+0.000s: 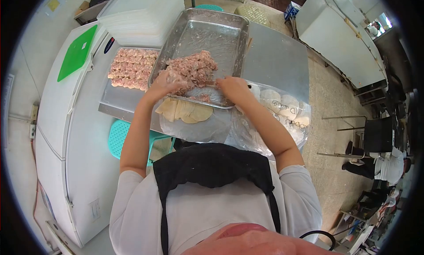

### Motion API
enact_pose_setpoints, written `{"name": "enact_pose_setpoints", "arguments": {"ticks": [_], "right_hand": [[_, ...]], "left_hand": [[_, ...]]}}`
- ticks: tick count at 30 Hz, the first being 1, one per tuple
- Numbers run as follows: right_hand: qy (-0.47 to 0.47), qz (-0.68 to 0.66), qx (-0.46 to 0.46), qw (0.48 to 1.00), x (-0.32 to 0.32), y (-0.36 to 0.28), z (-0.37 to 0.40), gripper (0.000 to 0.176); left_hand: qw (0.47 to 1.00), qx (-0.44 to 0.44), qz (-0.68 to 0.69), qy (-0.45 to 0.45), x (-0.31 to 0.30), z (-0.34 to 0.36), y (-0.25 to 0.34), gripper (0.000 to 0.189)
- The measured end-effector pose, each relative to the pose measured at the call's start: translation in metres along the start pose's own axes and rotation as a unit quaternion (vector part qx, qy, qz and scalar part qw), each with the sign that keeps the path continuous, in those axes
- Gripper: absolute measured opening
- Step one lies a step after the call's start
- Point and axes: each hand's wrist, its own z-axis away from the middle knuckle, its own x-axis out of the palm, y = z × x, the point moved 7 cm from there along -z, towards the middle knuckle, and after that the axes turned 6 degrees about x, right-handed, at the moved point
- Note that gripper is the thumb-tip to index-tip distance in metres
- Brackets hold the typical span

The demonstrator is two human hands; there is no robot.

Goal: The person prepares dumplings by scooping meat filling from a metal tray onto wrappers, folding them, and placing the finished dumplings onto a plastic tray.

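Observation:
A deep metal pan [225, 27] holds a mound of pink ground meat [194, 65]. Against the meat's left side rests my left hand [167, 83], its fingers partly hidden; whether it grips any meat I cannot tell. My right hand [233, 88] is closed around a thin tool [208, 83] whose far end touches the meat. Round dough wrappers [185, 110] lie fanned out on plastic just below the pan. Left of the pan, a tray [119, 96] carries rows of filled dumplings [132, 68].
Plastic bags with round white pieces [282, 105] lie at the table's right. Stacked white trays [141, 16] stand behind the dumplings, beside a white freezer [84, 136] with a green board [77, 53]. A turquoise stool [118, 138] is below. Another person [388, 166] is far right.

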Motion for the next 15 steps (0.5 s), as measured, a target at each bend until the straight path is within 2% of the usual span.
{"name": "enact_pose_setpoints", "arguments": {"ticks": [4, 5, 6, 7, 9, 10, 12, 13, 15], "right_hand": [[0.006, -0.094, 0.02, 0.995, -0.055, 0.007, 0.022, 0.022], [0.022, -0.173, 0.034, 0.984, -0.074, 0.007, 0.027, 0.025], [0.038, -0.253, 0.044, 0.966, -0.09, 0.003, 0.029, 0.031], [0.033, -0.253, 0.038, 0.966, -0.102, -0.009, 0.033, 0.031], [-0.041, -0.409, 0.035, 0.911, -0.108, -0.036, 0.04, 0.031], [-0.043, -0.41, 0.033, 0.911, -0.1, -0.044, 0.037, 0.031], [0.018, -0.358, -0.084, 0.93, -0.097, -0.076, 0.035, 0.029], [0.018, -0.356, -0.083, 0.931, -0.104, -0.079, 0.036, 0.029], [0.045, -0.151, -0.017, 0.987, -0.125, -0.076, 0.031, 0.028]], "left_hand": [[0.995, -0.009, 0.092, -0.024, -0.005, 0.025, 0.058, 0.047], [0.993, 0.113, -0.015, 0.017, -0.014, 0.026, 0.082, 0.045], [0.963, 0.231, -0.123, 0.06, -0.02, 0.033, 0.104, 0.044], [0.964, 0.226, -0.123, 0.065, -0.024, 0.035, 0.107, 0.044], [0.982, 0.11, -0.141, -0.054, -0.017, 0.031, 0.094, 0.039], [0.983, 0.108, -0.141, -0.052, -0.02, 0.031, 0.098, 0.039], [0.972, 0.152, -0.165, -0.07, -0.02, 0.034, 0.107, 0.035], [0.972, 0.154, -0.163, -0.07, -0.023, 0.033, 0.103, 0.035], [0.981, 0.125, -0.135, -0.069, -0.029, 0.028, 0.083, 0.04]]}}
